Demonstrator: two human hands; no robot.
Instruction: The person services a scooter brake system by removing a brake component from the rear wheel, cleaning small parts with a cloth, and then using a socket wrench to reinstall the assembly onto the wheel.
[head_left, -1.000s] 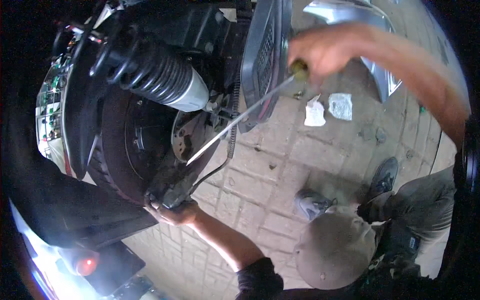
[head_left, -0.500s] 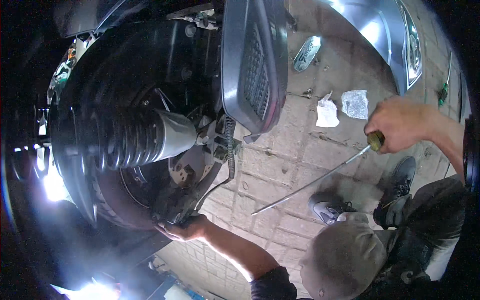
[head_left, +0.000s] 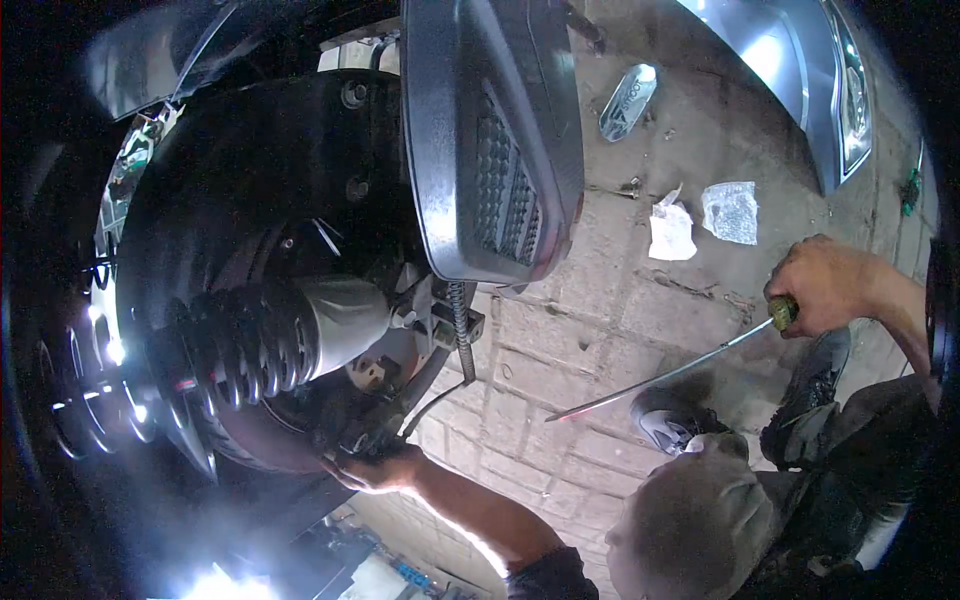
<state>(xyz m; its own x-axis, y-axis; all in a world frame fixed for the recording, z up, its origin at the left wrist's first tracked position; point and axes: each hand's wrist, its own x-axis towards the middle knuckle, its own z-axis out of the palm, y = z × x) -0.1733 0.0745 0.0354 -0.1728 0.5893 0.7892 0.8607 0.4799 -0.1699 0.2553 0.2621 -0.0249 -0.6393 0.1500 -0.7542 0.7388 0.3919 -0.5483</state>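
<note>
My right hand [head_left: 825, 285] grips a long screwdriver by its yellow-green handle [head_left: 784, 314]. The screwdriver's shaft [head_left: 665, 372] slants down to the left over the paving, its tip touching nothing that I can see. At the wheel [head_left: 250, 440] on the left, my left hand [head_left: 380, 470] is cupped palm-up around a dark part that looks like a brake caliper [head_left: 362, 436]. Some of its fingers are hidden. A hose with a spiral sleeve [head_left: 460, 335] runs down to that part. Above sit a brake disc [head_left: 385, 362] and a coil-spring shock absorber [head_left: 345, 315].
A dark plastic housing with a dotted panel [head_left: 500, 150] juts out above the hose. On the paving lie a clear oblong pack [head_left: 628, 103], white paper [head_left: 672, 232] and crumpled wrap [head_left: 730, 212]. A silver-blue body panel [head_left: 780, 70] stands far right; a bright lamp [head_left: 230, 585] glares lower left.
The view has shifted, so the floor items sit farther right. My right hand has drawn slightly nearer and to the right with the screwdriver. My left hand stays at the dark part.
</note>
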